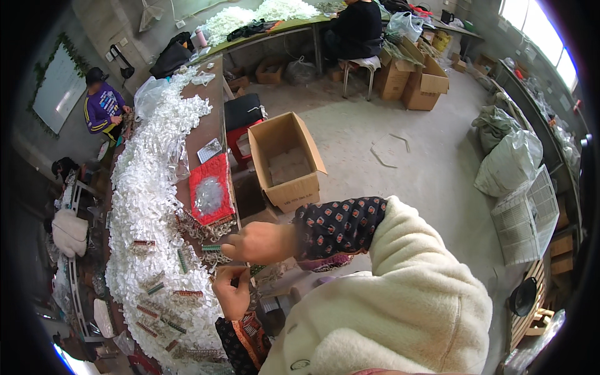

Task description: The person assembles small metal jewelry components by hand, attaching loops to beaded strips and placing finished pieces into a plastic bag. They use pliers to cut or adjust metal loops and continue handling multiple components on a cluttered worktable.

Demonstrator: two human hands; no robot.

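My right hand reaches in from the right over the edge of a long brown table, fingers pinched on a small dark metal piece. My left hand is just below it, closed around another small part, the two hands nearly touching. Beside them lies a cluster of small metal clips. A red cloth with a clear bag of small parts lies just beyond. A huge heap of white plastic pieces covers the table's left side, with short green and red strips scattered on it.
An open cardboard box stands on the concrete floor right of the table, behind it a black and red stool. A person in purple sits far left, another in black at the back. Sacks and a white wire crate line the right.
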